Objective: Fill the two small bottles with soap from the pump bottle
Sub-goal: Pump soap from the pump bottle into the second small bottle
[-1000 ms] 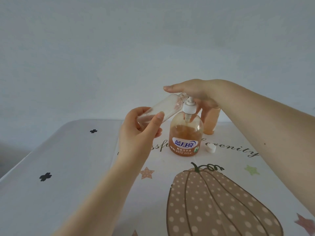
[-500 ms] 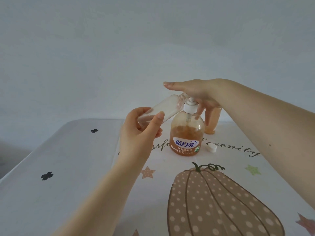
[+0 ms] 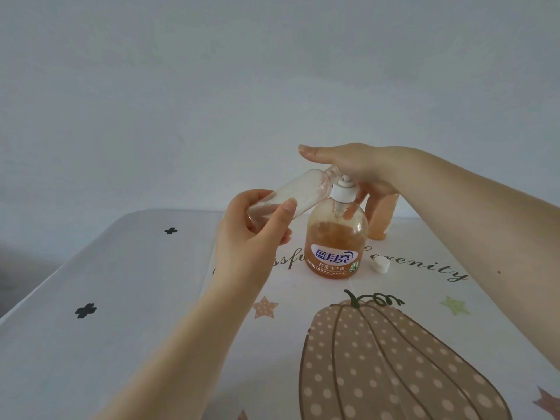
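Note:
An orange soap pump bottle [image 3: 335, 241] with a blue label stands on the table [image 3: 121, 298]. My right hand [image 3: 348, 166] lies flat on its white pump head, fingers straight. My left hand [image 3: 251, 237] grips a clear small bottle [image 3: 291, 197] by its base, tilted so its mouth meets the pump spout; a little soap shows near its neck. A second small bottle [image 3: 382, 219], filled with orange soap, stands behind the pump bottle, partly hidden by my right hand.
A white cap [image 3: 380, 265] lies on the table just right of the pump bottle. The tablecloth shows a dotted pumpkin print [image 3: 394, 359] in front. The table's left edge slopes away at the left; a plain wall is behind.
The pump head has risen a little under my right hand. The clear bottle stays held at the spout, and the camera view has shifted slightly.

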